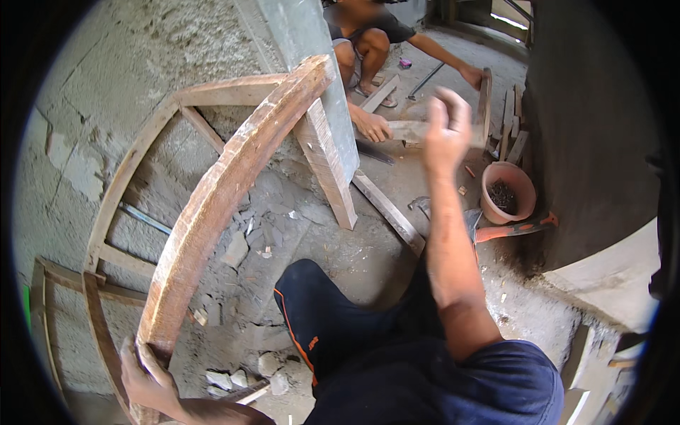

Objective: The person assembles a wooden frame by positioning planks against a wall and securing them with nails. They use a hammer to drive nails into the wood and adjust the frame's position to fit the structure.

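Note:
My left hand (150,379) grips the lower end of a thick curved wooden beam (212,184), which slants up and to the right. A short wooden leg (326,159) angles down from near the beam's upper end. My right hand (448,134) is raised at mid-right, slightly blurred, with loosely bent fingers and nothing visible in them. Below my right forearm lies a hammer with an orange and black handle (517,228), its head partly hidden. Behind the beam, a curved wooden frame with crosspieces (134,159) leans against the wall.
A co-worker (368,42) squats ahead, both hands on an angled wooden piece (485,106). A pinkish bucket (508,185) holds small dark pieces, perhaps nails. A grey post (312,64) stands beside the beam. Stone rubble (269,365) and a wooden strip (389,212) lie on the floor.

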{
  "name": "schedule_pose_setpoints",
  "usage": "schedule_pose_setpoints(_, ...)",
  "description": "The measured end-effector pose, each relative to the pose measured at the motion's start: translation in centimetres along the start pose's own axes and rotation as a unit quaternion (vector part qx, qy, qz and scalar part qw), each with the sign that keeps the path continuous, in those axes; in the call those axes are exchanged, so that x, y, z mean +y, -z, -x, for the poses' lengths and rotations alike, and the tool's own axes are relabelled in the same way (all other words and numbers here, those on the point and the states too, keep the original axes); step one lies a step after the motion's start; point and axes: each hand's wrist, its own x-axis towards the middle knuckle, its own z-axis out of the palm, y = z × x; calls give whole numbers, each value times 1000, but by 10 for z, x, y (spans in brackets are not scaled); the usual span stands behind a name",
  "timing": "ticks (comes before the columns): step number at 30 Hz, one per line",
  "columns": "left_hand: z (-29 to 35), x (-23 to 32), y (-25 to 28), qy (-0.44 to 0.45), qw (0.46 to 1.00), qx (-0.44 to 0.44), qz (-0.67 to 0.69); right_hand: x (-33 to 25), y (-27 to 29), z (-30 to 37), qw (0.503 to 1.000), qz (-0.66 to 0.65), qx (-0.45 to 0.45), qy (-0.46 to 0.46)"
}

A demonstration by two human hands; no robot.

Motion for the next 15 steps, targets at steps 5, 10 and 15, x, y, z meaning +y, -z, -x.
schedule_pose_setpoints(5, 3, -4, -3, 9, 1000, 5, 7, 130, 103, 16, 929, 307, -191, -76)
schedule_pose_setpoints(10, 1, -7, -6, 45, 999, -8, -16, 166, 113, 46, 838, 377, -382, -93)
schedule_pose_setpoints(15, 3, -8, -5, 85, 994, -39, -49, 187, 84, 55, 746, 427, -499, -114)
